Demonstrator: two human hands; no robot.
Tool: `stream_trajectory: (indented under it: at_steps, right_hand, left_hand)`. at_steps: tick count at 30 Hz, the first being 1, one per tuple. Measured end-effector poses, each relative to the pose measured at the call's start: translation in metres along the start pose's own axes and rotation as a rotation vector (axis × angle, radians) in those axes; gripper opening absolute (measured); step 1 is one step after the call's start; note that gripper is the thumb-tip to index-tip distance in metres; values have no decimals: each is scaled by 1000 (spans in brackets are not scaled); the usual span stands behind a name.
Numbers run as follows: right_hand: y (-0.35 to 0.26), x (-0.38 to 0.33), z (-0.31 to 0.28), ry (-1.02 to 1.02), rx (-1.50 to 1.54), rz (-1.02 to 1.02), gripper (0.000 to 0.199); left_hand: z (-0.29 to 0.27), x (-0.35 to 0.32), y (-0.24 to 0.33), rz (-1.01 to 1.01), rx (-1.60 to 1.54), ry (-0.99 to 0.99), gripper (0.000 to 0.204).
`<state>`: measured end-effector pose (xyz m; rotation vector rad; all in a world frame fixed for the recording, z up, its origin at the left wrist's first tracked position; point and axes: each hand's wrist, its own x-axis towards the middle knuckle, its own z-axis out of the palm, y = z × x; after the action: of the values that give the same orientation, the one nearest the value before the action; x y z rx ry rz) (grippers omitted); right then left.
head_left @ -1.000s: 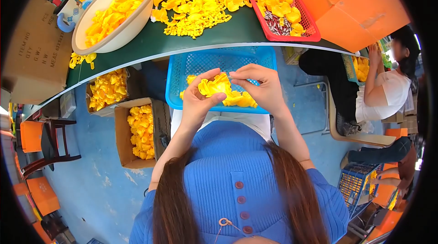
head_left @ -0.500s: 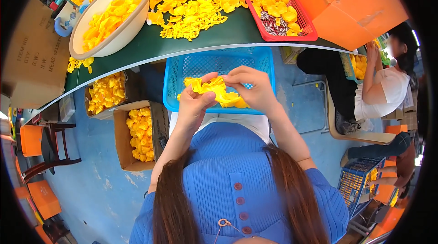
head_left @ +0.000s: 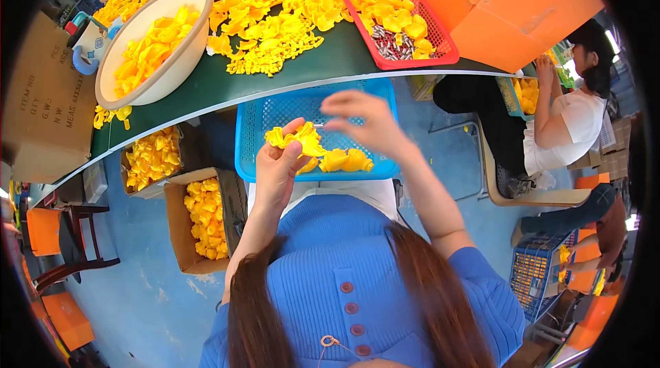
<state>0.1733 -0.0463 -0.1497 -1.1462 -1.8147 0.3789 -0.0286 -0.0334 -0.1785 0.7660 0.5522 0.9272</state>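
Observation:
My left hand [head_left: 278, 170] is closed on a yellow artificial flower [head_left: 300, 139] of thin, ruffled petal pieces, gripped between thumb and fingers. A thin silvery bit shows at the flower's right side. Just right of it, my right hand [head_left: 368, 120] is smeared by motion; its fingers look stretched and apart, with nothing visible in them. Both hands are over a blue plastic basket [head_left: 242, 135] at my lap. More yellow flower pieces [head_left: 346, 160] lie in the basket's near part, below my right hand.
A green table [head_left: 227, 84] curves ahead, bearing heaped yellow petals [head_left: 271, 51], a cream basin [head_left: 201, 27] and a red basket [head_left: 411, 63] with petals and small metal parts. Cartons of yellow pieces [head_left: 206, 217] stand at left. A seated person [head_left: 560, 117] works at right.
My right hand has come away from the yellow flower and lifted slightly. The flower stays in my left hand. Yellow pieces in the basket are now more exposed. The whole view has shifted slightly.

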Motion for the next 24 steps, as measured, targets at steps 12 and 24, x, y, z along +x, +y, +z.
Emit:
stream_trajectory:
  at_steps: [12,24]
  right_hand:
    - [187,70,-152,233,-1066,401,16]
    - [157,72,-154,242,-1129,319,18]
  left_hand:
    - [-1,0,5,36,44,20,41]
    - [0,0,8,-3,38,4,41]
